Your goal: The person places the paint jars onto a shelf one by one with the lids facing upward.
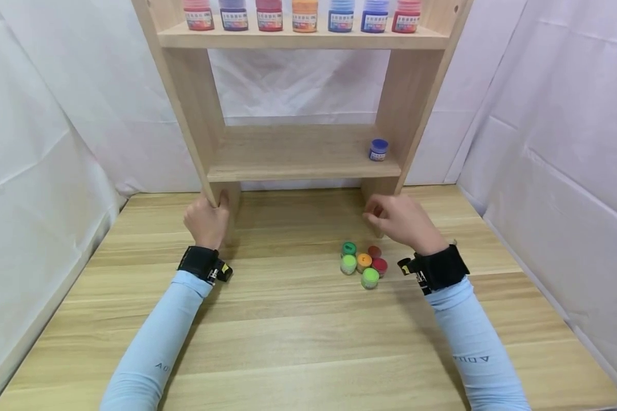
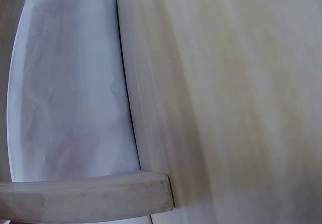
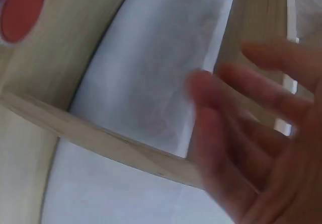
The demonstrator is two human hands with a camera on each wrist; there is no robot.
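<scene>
My left hand grips the lower left side panel of the wooden shelf, its thumb on the inner side. In the left wrist view that hand is out of sight. Beside the shelf's right panel, my right hand is raised with loosely bent fingers and nothing in them. The right wrist view shows its blurred fingers in front of the shelf. Close below that hand, small paint jars stand clustered on the table: green, light green, orange and red. A blue-lidded paint jar sits on the lower board's right end.
Several paint jars, among them an orange one, stand in a row on the upper board. White cloth hangs behind and on both sides of the wooden table. The table's right edge lies beyond the right forearm.
</scene>
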